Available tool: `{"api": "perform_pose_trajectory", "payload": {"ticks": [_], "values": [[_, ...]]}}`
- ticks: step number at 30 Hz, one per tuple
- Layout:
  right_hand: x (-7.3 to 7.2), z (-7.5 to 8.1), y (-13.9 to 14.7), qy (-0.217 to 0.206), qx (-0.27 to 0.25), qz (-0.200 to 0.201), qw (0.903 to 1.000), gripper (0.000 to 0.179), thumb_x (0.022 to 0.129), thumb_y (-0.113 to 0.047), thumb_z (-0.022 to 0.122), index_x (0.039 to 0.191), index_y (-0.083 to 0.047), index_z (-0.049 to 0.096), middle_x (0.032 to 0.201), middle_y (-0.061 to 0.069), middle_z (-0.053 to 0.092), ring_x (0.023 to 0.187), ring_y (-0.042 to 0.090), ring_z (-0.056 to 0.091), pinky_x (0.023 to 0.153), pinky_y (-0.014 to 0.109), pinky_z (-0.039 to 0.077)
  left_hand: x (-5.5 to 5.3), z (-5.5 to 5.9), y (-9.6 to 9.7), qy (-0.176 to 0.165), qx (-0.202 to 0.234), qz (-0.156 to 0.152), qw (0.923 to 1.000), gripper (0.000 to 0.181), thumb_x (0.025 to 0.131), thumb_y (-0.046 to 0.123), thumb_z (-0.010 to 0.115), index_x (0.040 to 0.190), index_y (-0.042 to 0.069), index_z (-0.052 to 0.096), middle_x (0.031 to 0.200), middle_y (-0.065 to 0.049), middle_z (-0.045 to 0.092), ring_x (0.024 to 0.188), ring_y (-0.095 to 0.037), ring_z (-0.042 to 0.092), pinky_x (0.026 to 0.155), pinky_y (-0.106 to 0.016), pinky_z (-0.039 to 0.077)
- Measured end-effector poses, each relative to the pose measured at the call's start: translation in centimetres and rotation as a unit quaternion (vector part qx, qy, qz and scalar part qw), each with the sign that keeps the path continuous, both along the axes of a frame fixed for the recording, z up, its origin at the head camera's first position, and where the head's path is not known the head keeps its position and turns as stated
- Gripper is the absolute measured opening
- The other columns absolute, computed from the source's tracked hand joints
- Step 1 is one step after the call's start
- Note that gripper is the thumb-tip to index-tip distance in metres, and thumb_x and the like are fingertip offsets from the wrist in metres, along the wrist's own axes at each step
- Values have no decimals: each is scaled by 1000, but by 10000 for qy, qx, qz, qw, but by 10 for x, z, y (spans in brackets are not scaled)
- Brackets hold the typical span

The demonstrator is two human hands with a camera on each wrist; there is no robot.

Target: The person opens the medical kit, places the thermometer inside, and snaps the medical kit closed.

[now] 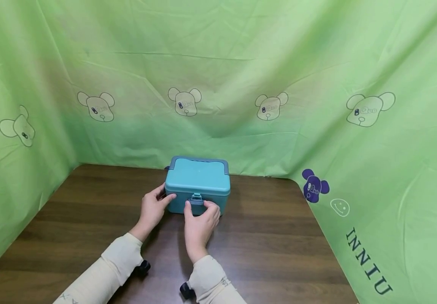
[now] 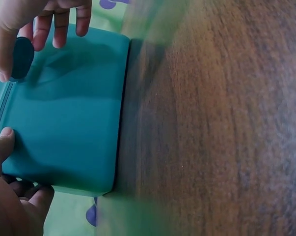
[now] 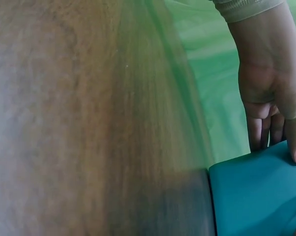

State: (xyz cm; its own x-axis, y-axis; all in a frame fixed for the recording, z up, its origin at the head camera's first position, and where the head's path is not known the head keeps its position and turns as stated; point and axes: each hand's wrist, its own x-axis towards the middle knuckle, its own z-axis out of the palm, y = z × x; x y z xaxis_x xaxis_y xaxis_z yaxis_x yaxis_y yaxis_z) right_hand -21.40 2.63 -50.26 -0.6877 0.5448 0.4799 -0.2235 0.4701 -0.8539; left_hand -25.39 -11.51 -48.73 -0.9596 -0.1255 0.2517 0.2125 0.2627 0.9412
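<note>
A teal lidded box point(image 1: 197, 175) stands upright near the back of the wooden table, its lid down. On its front is a darker blue latch point(image 1: 196, 202), which shows as a dark flap point(image 2: 22, 59) tilted out from the wall in the left wrist view. My right hand point(image 1: 202, 228) pinches this latch between thumb and fingers. With the thumb on the front wall and the fingers around the left side, my left hand point(image 1: 153, 210) grips the box near its front left corner. The right wrist view shows that left hand point(image 3: 270, 93) at the box's edge.
A blue-grey carry handle point(image 1: 199, 159) lies folded along the back of the lid. Green cloth point(image 1: 226, 71) printed with bear heads hangs behind the wooden table point(image 1: 271, 245) and along both sides. Black wrist cameras point(image 1: 142, 267) sit below both sleeves.
</note>
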Motion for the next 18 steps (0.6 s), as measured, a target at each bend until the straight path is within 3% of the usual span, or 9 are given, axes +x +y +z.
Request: {"api": "perform_pose_trajectory", "payload": {"ticks": [18], "values": [[-9,20,-1,100,410,-397,9983,48,82,-43,86,102,-12,56,100,8,55,102,29,52,94,45,36,-2,0,0,-9,80,-29,10000,64,92,27,79,147,6,55,143,-19,60,132,-33,59,103,-44,52]]}}
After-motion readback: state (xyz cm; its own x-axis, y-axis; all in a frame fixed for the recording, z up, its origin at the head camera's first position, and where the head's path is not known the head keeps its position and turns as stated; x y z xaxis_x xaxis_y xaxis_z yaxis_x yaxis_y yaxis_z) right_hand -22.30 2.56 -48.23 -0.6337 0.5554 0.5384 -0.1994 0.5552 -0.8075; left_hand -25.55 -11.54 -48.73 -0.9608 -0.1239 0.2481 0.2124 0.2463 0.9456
